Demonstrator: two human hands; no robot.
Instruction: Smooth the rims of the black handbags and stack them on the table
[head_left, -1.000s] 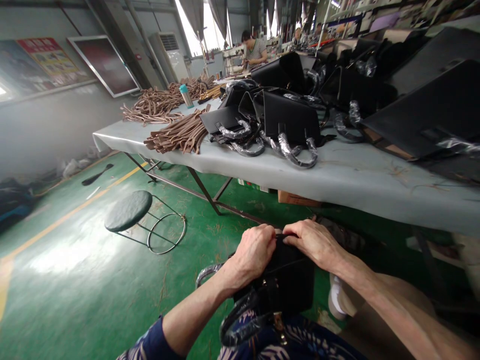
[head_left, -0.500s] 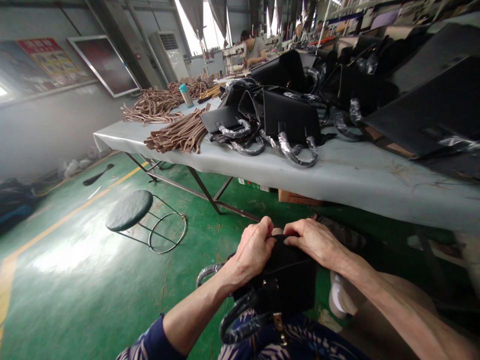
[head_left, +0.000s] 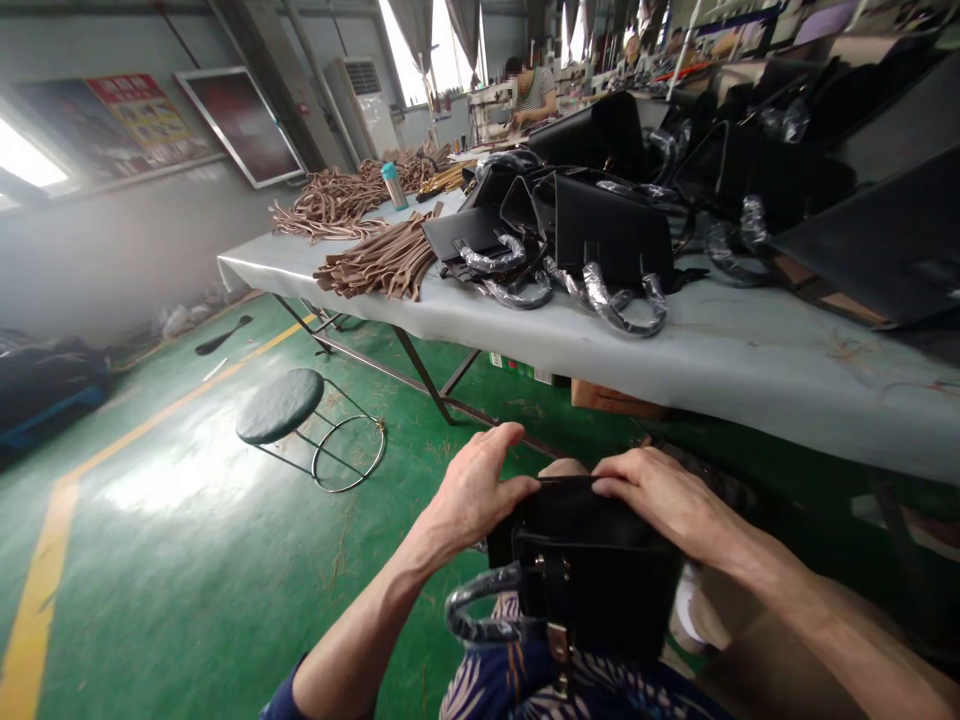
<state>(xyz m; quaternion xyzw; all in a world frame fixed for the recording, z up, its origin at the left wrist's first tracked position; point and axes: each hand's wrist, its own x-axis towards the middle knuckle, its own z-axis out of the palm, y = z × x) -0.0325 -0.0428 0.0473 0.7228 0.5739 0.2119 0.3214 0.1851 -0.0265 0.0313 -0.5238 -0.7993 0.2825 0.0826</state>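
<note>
A small black handbag (head_left: 592, 570) rests on my lap, its plastic-wrapped handle (head_left: 480, 612) hanging down at the front left. My left hand (head_left: 474, 492) grips the bag's top edge at its left corner, thumb pressed on the rim and fingers curled over it. My right hand (head_left: 660, 497) lies over the top edge on the right, fingers pressed on the rim. Both hands hold the bag below the near edge of the long table (head_left: 750, 375).
The grey-covered table carries several black bags with wrapped handles (head_left: 611, 235), piles of brown straps (head_left: 382, 262) and a teal bottle (head_left: 391, 185). A round stool (head_left: 280, 405) stands on the green floor at left. A cardboard box (head_left: 615, 398) sits under the table. People work far behind.
The view has shifted so the bag shows more fully on my lap. My left hand has loosened from a fist over the corner to a thumb-and-finger hold on the rim.
</note>
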